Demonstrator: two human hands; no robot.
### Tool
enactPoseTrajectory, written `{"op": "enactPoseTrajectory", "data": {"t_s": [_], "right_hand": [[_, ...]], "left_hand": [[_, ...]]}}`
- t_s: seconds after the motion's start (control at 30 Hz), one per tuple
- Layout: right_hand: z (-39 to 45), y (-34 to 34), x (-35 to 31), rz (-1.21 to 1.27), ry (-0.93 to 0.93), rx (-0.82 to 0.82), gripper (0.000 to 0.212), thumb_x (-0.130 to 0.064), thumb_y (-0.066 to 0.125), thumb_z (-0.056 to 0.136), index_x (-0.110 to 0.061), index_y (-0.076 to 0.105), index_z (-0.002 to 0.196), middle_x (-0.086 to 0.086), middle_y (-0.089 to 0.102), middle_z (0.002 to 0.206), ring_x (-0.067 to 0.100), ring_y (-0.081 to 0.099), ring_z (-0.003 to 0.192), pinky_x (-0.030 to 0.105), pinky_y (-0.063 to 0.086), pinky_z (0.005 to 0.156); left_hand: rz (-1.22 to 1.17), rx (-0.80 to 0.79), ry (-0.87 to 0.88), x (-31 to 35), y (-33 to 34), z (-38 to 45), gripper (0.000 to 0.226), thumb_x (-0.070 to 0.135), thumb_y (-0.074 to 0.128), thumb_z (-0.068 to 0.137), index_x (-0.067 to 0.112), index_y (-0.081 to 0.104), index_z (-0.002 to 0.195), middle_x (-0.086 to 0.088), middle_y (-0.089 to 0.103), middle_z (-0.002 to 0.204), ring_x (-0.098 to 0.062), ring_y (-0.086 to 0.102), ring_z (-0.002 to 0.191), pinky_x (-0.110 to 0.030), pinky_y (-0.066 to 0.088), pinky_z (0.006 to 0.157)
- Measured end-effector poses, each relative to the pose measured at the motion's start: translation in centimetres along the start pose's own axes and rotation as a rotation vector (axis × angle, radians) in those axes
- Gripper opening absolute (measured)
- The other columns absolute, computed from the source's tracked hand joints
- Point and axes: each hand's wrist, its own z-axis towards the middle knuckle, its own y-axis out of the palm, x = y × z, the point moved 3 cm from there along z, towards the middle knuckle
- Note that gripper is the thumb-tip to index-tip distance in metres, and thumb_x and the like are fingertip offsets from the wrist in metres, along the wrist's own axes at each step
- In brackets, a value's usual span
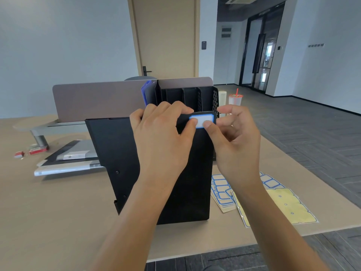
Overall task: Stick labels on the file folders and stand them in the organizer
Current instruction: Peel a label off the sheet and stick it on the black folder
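Head view: my left hand grips the black folder; both thumbs press the label, right hand fingers loosely curled.

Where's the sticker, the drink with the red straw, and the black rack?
sticker [201, 120], head view, its white middle.
drink [235, 99], head view, side of the cup.
black rack [215, 98], head view, its mesh right wall.
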Motion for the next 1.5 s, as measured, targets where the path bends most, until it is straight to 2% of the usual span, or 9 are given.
{"op": "enactPoseTrajectory", "data": {"t_s": [0.23,0.43,0.53,0.6,0.73,0.9,1.03,1.17,1.5], "right_hand": [[-0.3,0.0,0.6,0.026,0.049,0.014,0.032,-0.011,0.077,0.095,-0.02,0.062,0.122,-0.006,0.074,0.087,0.02,0.073,0.077,0.031,0.056,0.073],[-2.5,-0.3,2.5,0.038,0.158,-0.209,0.018,-0.005,0.066,0.101,-0.014,0.07,0.117,-0.003,0.08,0.101,0.017,0.076,0.094,0.035,0.06,0.086],[-3.2,-0.1,2.7,0.031,0.176,-0.215,0.01,-0.015,0.064,0.105,-0.018,0.07,0.111,0.005,0.077,0.097,0.029,0.073,0.095,0.049,0.06,0.089],[-3.3,0.0,3.0,0.029,0.182,-0.203,0.007,-0.018,0.063,0.104,-0.019,0.069,0.108,0.011,0.075,0.095,0.037,0.071,0.093,0.059,0.057,0.091],[-4.2,0.6,3.5,0.032,0.253,-0.173,0.011,-0.012,0.065,0.103,-0.018,0.068,0.113,-0.003,0.078,0.104,0.018,0.073,0.102,0.045,0.059,0.098],[-6.9,1.8,4.3,0.052,0.344,-0.158,0.021,-0.011,0.068,0.1,-0.02,0.069,0.119,-0.018,0.077,0.108,-0.003,0.07,0.101,0.014,0.055,0.087],[-8.5,2.3,5.4,0.0,0.382,-0.168,0.023,-0.014,0.07,0.099,-0.024,0.068,0.12,-0.018,0.075,0.112,-0.004,0.068,0.104,0.017,0.052,0.09],[-10.1,1.9,6.8,-0.083,0.437,-0.214,0.025,-0.015,0.073,0.098,-0.025,0.067,0.12,-0.016,0.075,0.113,0.005,0.068,0.11,0.027,0.055,0.095],[-9.7,-1.2,6.4,-0.248,0.282,-0.144,0.024,-0.025,0.06,0.106,-0.033,0.061,0.129,-0.023,0.07,0.116,-0.004,0.062,0.111,0.009,0.047,0.088]], "left_hand": [[-0.005,0.022,0.015,-0.1,0.2,-0.1,0.012,0.039,0.071,0.091,0.032,0.071,0.101,0.013,0.068,0.088,-0.014,0.058,0.087,-0.028,0.024,0.087],[-0.026,0.05,0.031,-0.1,0.3,-0.3,0.011,0.036,0.069,0.092,0.031,0.072,0.101,0.015,0.067,0.089,-0.012,0.059,0.09,-0.032,0.029,0.097],[-0.026,0.02,0.041,-0.5,0.2,-0.7,0.023,0.032,0.069,0.091,0.029,0.072,0.114,0.009,0.07,0.117,-0.014,0.056,0.127,-0.043,0.018,0.123],[-0.002,-0.031,0.014,-1.1,-0.1,-1.4,0.046,0.032,0.07,0.09,0.026,0.063,0.135,0.001,0.053,0.15,-0.02,0.031,0.151,-0.046,0.007,0.128],[-0.022,-0.003,-0.196,-3.9,-2.2,-4.0,0.08,0.031,0.072,0.089,0.02,0.032,0.158,-0.005,0.013,0.17,-0.024,0.003,0.158,-0.05,0.015,0.127],[-0.189,-0.013,-0.643,-8.7,-4.1,-8.4,0.093,0.029,0.076,0.09,0.025,0.016,0.162,0.006,0.018,0.168,-0.015,0.023,0.153,-0.034,0.025,0.123],[-0.394,-0.091,-0.769,-10.8,-3.9,-10.8,0.066,0.025,0.074,0.093,0.029,0.038,0.149,0.012,0.06,0.134,-0.003,0.059,0.115,-0.022,0.047,0.099],[-0.388,-0.125,-0.73,-11.6,-3.2,-12.5,0.052,0.022,0.075,0.091,0.036,0.046,0.132,0.027,0.061,0.114,0.018,0.056,0.097,0.0,0.043,0.08],[-0.473,-0.212,-0.674,-11.2,2.2,-9.4,0.061,0.027,0.074,0.091,0.034,0.043,0.143,0.017,0.064,0.127,-0.005,0.06,0.118,-0.033,0.049,0.104]]}}
